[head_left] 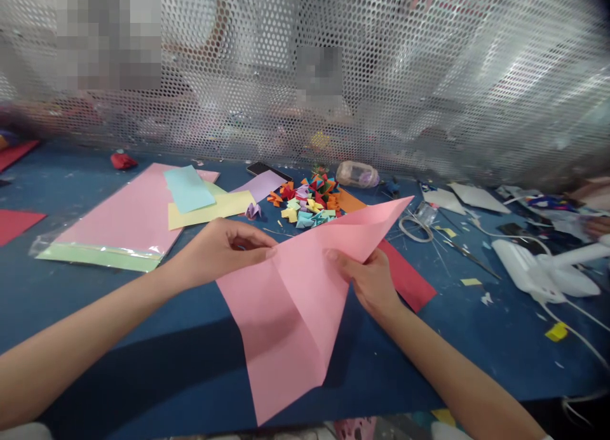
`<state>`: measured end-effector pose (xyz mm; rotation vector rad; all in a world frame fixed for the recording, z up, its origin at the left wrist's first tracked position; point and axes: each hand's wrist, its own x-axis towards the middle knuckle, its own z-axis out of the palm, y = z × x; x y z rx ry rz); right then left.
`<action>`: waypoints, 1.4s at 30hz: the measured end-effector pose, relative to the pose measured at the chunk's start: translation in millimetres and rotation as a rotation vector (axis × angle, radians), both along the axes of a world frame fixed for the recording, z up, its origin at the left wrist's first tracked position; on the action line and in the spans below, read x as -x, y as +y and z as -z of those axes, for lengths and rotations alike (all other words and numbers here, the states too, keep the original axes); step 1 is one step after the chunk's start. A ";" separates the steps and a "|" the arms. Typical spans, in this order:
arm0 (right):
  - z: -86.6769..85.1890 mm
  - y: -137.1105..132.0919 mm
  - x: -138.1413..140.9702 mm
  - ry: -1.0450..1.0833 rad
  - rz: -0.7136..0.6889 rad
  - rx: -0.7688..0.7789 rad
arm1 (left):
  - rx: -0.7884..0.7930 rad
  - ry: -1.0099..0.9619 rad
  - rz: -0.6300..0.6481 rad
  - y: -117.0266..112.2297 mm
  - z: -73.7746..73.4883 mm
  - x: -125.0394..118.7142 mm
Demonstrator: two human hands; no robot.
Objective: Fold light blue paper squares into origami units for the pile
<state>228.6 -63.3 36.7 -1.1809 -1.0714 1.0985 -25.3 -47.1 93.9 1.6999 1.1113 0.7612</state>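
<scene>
A pink sheet of paper (pixel 290 300), creased and partly folded, is held up over the blue table (pixel 143 351) between both hands. My left hand (pixel 223 249) pinches its left edge with closed fingers. My right hand (pixel 369 278) grips the sheet near a fold, thumb on top and fingers behind. One corner of the sheet points up and to the right, another hangs toward me past the table's near edge.
A pile of small folded coloured paper pieces (pixel 307 202) lies beyond the sheet. A pack of coloured sheets (pixel 124 221) lies left, a red sheet (pixel 407 278) under my right hand. A white glue gun (pixel 538 268), tape and scraps lie right. A perforated metal screen (pixel 381 78) stands behind.
</scene>
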 end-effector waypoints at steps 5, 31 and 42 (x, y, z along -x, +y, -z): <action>-1.6 -3.0 2.4 0.023 0.015 -0.008 | -0.022 -0.006 -0.037 -4.1 -1.3 -3.5; -11.2 3.1 2.8 0.186 0.029 0.118 | 0.032 0.040 0.046 -1.9 6.8 -1.5; -18.3 26.2 -21.7 0.247 0.123 -0.019 | 0.120 0.096 0.090 10.9 16.9 0.6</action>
